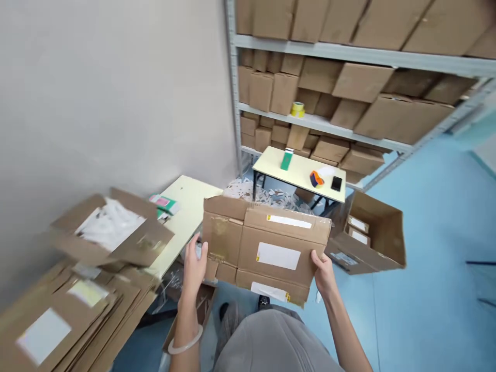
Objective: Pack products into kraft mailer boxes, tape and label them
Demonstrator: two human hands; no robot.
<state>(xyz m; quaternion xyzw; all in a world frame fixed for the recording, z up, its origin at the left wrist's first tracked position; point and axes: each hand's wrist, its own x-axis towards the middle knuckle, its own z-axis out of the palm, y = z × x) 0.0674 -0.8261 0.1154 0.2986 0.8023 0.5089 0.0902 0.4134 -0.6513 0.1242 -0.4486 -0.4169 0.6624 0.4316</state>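
Observation:
A flattened cardboard box [248, 235] with several white labels is held up in front of my body. My right hand [324, 271] grips its right edge, the thumb lying on the near face and the other fingers behind. At the left edge, my left hand [195, 266] is open, its fingers apart and its thumb close to the cardboard; whether it touches is hard to tell. A pale bangle [186, 347] circles my left wrist.
Left, flattened cardboard [89, 315] is stacked beside an open box [155, 243] of white material. A small table [298, 178] bears tape and a phone. An open carton [382, 232] stands on the floor at right. Shelves [329, 50] of boxes fill the back.

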